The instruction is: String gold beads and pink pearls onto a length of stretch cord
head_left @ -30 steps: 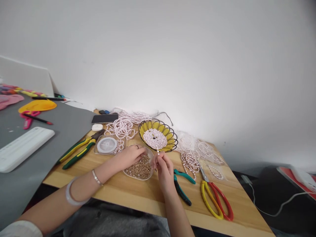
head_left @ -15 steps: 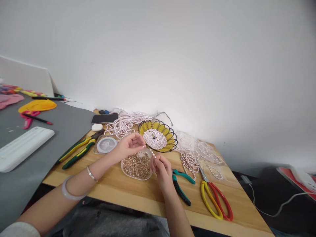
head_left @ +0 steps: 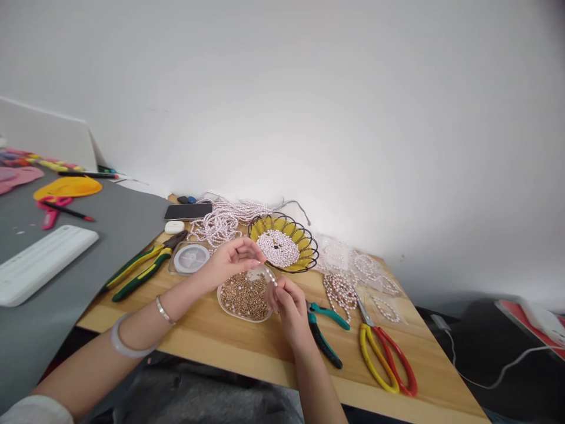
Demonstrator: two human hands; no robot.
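A short string of white pearl beads (head_left: 271, 275) stretches between my two hands, above a clear tub of small gold beads (head_left: 245, 297). My left hand (head_left: 236, 259) pinches its upper end between thumb and forefinger. Lower down, my right hand (head_left: 286, 300) has its fingers closed on the other end. Just behind the hands stands a yellow basket with a black wire rim (head_left: 308, 250), holding loose pale pink beads (head_left: 278, 248). The thread itself is too fine to make out.
Green-handled pliers (head_left: 326, 330) and red-and-yellow scissors (head_left: 386, 359) lie at right. Left are larger pliers (head_left: 145, 265), a thread spool (head_left: 191, 258) and a phone (head_left: 188, 211). Bead strands (head_left: 216, 227) are heaped behind, with more bead strands (head_left: 339, 291) at right.
My left hand has shifted slightly to the right, closer to my right hand, and the bead string between them looks a little shorter. Both hands keep their hold.
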